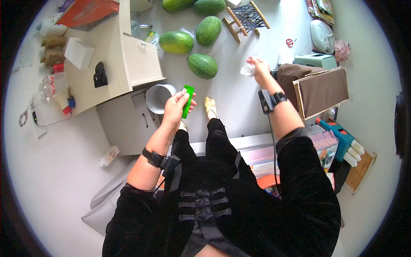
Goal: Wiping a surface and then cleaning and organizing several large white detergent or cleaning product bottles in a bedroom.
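My left hand (173,108) is closed round a flat, bright green strip (188,101), a small packet by its shape, held upright in front of me above a white bin (161,98). Out to the right, my right hand (260,70) pinches a crumpled white piece (247,70) that looks like tissue or thin film. It hangs from the fingertips over the floor, apart from anything else. A striped green watermelon (203,66) lies on the floor between and beyond my hands. Behind it are another round watermelon (208,31) and a yellowish-green one (176,42).
A wooden folding stool (248,20) stands at the far side, with red scissors (290,43) on the floor nearby. At left is a desk (113,83) bearing a black pouch (100,74) and a white box (79,53). A brown padded panel (322,92) stands at right.
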### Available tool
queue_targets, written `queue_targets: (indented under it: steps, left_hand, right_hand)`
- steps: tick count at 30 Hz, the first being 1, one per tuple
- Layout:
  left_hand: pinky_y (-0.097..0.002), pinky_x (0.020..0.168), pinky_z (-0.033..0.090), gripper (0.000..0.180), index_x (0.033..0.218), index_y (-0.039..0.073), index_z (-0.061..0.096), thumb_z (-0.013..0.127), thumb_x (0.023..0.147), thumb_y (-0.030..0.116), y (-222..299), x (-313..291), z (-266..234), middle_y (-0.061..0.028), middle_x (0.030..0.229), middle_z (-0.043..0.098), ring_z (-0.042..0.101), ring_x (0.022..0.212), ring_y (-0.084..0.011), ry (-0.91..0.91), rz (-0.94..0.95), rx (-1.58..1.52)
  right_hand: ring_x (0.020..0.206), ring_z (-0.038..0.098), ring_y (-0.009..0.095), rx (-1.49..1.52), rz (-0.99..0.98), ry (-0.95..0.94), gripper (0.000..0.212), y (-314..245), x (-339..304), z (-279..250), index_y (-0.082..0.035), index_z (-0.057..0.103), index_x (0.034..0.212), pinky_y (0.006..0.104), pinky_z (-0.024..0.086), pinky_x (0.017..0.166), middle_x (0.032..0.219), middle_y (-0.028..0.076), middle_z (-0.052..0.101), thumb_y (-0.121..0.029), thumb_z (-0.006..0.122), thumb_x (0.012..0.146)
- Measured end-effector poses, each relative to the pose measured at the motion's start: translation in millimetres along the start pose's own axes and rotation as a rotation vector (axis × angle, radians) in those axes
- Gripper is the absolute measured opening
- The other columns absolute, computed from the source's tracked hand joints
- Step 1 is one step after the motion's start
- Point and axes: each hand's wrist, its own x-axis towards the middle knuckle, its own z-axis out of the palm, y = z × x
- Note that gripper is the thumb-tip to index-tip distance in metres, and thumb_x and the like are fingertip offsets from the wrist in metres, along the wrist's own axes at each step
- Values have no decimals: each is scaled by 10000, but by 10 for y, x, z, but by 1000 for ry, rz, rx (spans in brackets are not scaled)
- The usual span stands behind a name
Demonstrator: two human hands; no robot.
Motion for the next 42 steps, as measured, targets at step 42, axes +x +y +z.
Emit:
queue_targets:
  steps: [42]
  left_hand:
    - [-279,545,525,314,1075,44,611,704,786,127,-2671,-390,-2820,-84,857,663,629,660,-145,920,-331,-343]
  right_hand:
    - [974,559,307,-1143,38,-731,470,1878,-361,573,16,448,1216,471,447,946,1106,159,526,49,439,747]
